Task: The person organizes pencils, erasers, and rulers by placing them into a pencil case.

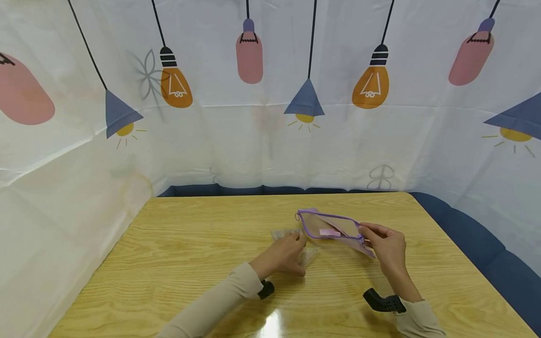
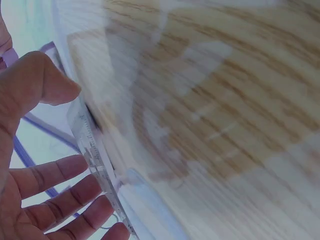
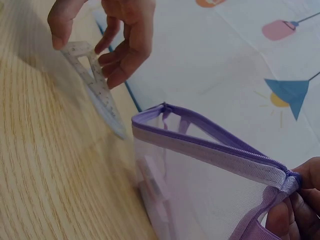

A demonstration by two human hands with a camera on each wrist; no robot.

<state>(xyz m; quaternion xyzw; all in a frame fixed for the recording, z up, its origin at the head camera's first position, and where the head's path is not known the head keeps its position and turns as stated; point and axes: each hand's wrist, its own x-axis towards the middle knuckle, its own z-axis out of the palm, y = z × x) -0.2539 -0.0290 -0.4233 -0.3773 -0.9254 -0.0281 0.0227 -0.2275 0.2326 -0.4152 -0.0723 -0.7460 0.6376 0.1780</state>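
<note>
My left hand (image 1: 284, 256) holds a clear set square (image 3: 106, 95) by its edges, thumb on one side and fingers on the other. The set square has printed markings and a triangular cut-out, and is tilted just above the table. A clear edge shows beneath it; whether that is a second piece I cannot tell. With thumb and fingers, my right hand (image 1: 389, 246) pinches one end of a purple mesh zip pouch (image 3: 200, 145). The pouch's mouth gapes, its zip undone. Inside lies a pink and white item (image 1: 329, 232), partly hidden by the mesh.
Both hands work over a wooden table (image 1: 177, 244). Dark blue padded seating (image 1: 473, 239) runs along its right and far edges. A white curtain (image 1: 262, 136) printed with lamps hangs behind and at the sides.
</note>
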